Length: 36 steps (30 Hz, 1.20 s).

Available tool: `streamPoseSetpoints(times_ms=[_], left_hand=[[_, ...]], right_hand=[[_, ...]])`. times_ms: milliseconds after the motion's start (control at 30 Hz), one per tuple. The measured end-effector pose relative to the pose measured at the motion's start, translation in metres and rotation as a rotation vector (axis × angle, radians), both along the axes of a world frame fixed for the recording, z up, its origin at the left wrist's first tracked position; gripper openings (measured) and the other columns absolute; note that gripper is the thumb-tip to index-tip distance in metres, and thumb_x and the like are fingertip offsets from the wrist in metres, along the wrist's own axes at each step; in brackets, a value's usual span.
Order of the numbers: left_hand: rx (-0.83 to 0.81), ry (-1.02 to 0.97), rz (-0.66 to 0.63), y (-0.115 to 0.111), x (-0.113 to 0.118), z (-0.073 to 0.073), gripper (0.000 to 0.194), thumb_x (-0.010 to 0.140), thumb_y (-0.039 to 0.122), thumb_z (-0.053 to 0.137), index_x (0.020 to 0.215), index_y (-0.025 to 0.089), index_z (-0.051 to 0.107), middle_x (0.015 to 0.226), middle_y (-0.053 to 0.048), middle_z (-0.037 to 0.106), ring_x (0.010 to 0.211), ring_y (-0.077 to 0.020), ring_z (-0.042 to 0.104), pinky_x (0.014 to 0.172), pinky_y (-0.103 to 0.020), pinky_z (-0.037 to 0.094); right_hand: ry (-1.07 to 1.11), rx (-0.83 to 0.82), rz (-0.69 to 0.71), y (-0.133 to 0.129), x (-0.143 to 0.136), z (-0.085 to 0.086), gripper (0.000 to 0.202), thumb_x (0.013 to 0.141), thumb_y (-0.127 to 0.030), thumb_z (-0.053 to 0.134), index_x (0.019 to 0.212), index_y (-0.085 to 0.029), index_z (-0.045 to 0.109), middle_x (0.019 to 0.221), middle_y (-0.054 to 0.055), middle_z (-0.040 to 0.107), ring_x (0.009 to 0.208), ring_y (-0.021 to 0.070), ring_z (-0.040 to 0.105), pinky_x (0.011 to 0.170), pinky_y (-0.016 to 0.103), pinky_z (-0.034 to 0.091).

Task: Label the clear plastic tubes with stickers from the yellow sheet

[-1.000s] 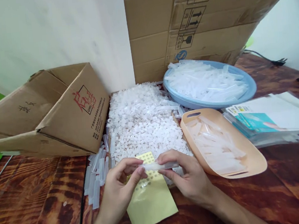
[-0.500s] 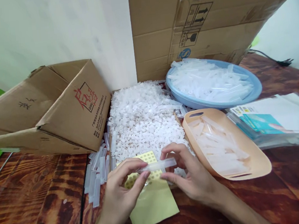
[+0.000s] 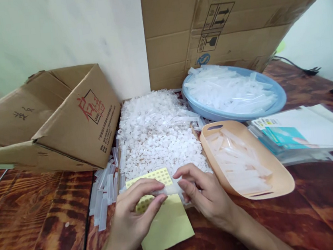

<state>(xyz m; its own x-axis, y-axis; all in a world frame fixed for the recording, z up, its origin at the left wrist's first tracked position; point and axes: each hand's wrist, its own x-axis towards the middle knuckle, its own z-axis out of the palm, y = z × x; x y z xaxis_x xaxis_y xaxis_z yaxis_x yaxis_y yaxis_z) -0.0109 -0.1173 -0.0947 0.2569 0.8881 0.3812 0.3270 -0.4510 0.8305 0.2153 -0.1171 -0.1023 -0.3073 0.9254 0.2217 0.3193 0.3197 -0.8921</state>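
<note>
A small translucent plastic tube point(image 3: 170, 189) lies level between my two hands. Thumb and forefinger of my left hand point(image 3: 131, 211) pinch its left end. My right hand point(image 3: 209, 198) has its fingers curled round the other end, which is hidden behind the thumb. Beneath the hands is a yellow sticker sheet point(image 3: 168, 229) with rows of small round dots, its far part overlapping a shallow tray heaped with small white plastic pieces point(image 3: 163, 145).
An orange tray point(image 3: 281, 186) of translucent tubes stands at right, a blue basin point(image 3: 234, 115) heaped with more behind it. Plastic-wrapped packets point(image 3: 294, 134) lie far right. At left are an open cardboard box point(image 3: 73, 123) and loose tubes point(image 3: 102, 208). A large carton point(image 3: 170, 32) stands behind.
My right hand's fingers have closed in on the tube's right end, now covered by the thumb. My left hand keeps its pinch. The whole view has shifted slightly.
</note>
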Motion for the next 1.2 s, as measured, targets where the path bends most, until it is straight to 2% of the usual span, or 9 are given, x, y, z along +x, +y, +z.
streamPoseSetpoints(times_ms=[167, 267, 367, 500, 567, 767, 900, 1000, 1200], left_hand=[[-0.016, -0.005, 0.037, 0.0, 0.0, -0.001, 0.015, 0.09, 0.014, 0.078, 0.102, 0.024, 0.078, 0.096, -0.002, 0.081, 0.091, -0.0171, 0.077, 0.081, -0.023, 0.062], [0.035, 0.003, 0.03, 0.0, -0.001, 0.0, 0.016, 0.091, 0.014, 0.077, 0.104, 0.023, 0.078, 0.095, -0.003, 0.081, 0.09, -0.0165, 0.077, 0.081, -0.022, 0.063], [0.174, 0.034, -0.048, -0.004, -0.003, 0.001, 0.02, 0.093, 0.009, 0.073, 0.11, 0.02, 0.074, 0.1, -0.005, 0.081, 0.094, -0.0157, 0.077, 0.087, -0.022, 0.062], [0.244, 0.108, -0.157, -0.007, -0.006, 0.0, 0.021, 0.097, 0.008, 0.069, 0.115, 0.018, 0.069, 0.104, -0.008, 0.08, 0.095, -0.0155, 0.078, 0.089, -0.021, 0.062], [0.214, 0.157, -0.169, -0.004, -0.007, -0.002, 0.024, 0.098, 0.013, 0.069, 0.121, 0.019, 0.066, 0.108, -0.008, 0.079, 0.1, -0.0175, 0.078, 0.093, -0.025, 0.062], [0.189, 0.355, -0.101, 0.008, -0.013, -0.006, 0.024, 0.104, 0.026, 0.062, 0.127, 0.017, 0.062, 0.109, -0.012, 0.077, 0.098, -0.0225, 0.075, 0.084, -0.034, 0.062], [0.204, 0.59, -0.268, 0.011, -0.021, -0.002, 0.04, 0.093, 0.045, 0.075, 0.122, 0.019, 0.066, 0.12, -0.014, 0.074, 0.112, -0.032, 0.069, 0.093, -0.047, 0.058], [0.182, 0.677, -0.345, 0.012, -0.024, -0.005, 0.065, 0.083, 0.048, 0.084, 0.136, 0.02, 0.061, 0.139, -0.017, 0.068, 0.132, -0.0372, 0.061, 0.107, -0.056, 0.052], [0.184, 0.599, -0.328, 0.014, -0.024, -0.018, 0.046, 0.093, 0.033, 0.077, 0.134, 0.02, 0.063, 0.132, -0.013, 0.074, 0.128, -0.0312, 0.067, 0.107, -0.05, 0.056]], right_hand=[[-0.065, 0.299, 0.038, 0.004, 0.002, -0.002, 0.02, 0.102, -0.026, 0.065, 0.12, -0.021, 0.058, 0.099, 0.007, 0.071, 0.086, 0.019, 0.071, 0.075, 0.027, 0.054], [-0.073, 0.336, 0.073, 0.002, 0.0, -0.002, 0.013, 0.104, -0.017, 0.057, 0.116, -0.019, 0.062, 0.09, 0.005, 0.07, 0.078, 0.017, 0.068, 0.07, 0.026, 0.05], [-0.007, 0.044, 0.075, -0.003, -0.006, 0.002, 0.018, 0.106, -0.031, 0.055, 0.101, -0.018, 0.067, 0.078, 0.002, 0.067, 0.068, 0.0149, 0.062, 0.062, 0.026, 0.045], [0.282, -0.585, 0.151, -0.005, -0.012, 0.003, 0.053, 0.104, -0.06, 0.051, 0.071, -0.019, 0.056, 0.052, -0.007, 0.045, 0.038, 0.0072, 0.038, 0.038, 0.021, 0.028], [0.386, -0.677, 0.086, -0.002, -0.012, 0.002, 0.051, 0.097, -0.063, 0.062, 0.072, -0.018, 0.057, 0.048, -0.008, 0.046, 0.034, 0.0059, 0.036, 0.035, 0.019, 0.026], [0.476, -0.424, -0.135, 0.009, 0.001, 0.0, 0.029, 0.088, -0.042, 0.082, 0.102, -0.018, 0.075, 0.07, 0.001, 0.071, 0.059, 0.0134, 0.066, 0.057, 0.023, 0.053], [0.487, -0.317, -0.181, 0.01, 0.005, -0.006, 0.023, 0.085, -0.034, 0.086, 0.102, -0.021, 0.078, 0.096, 0.004, 0.073, 0.075, 0.0155, 0.071, 0.066, 0.025, 0.058], [0.531, -0.374, -0.17, 0.008, 0.005, -0.011, 0.024, 0.089, -0.036, 0.083, 0.106, -0.02, 0.076, 0.08, 0.002, 0.072, 0.067, 0.0155, 0.068, 0.061, 0.026, 0.054], [0.636, -0.471, -0.164, 0.008, -0.002, -0.01, 0.032, 0.09, -0.046, 0.08, 0.102, -0.017, 0.073, 0.063, -0.002, 0.062, 0.059, 0.0155, 0.061, 0.061, 0.028, 0.049]])
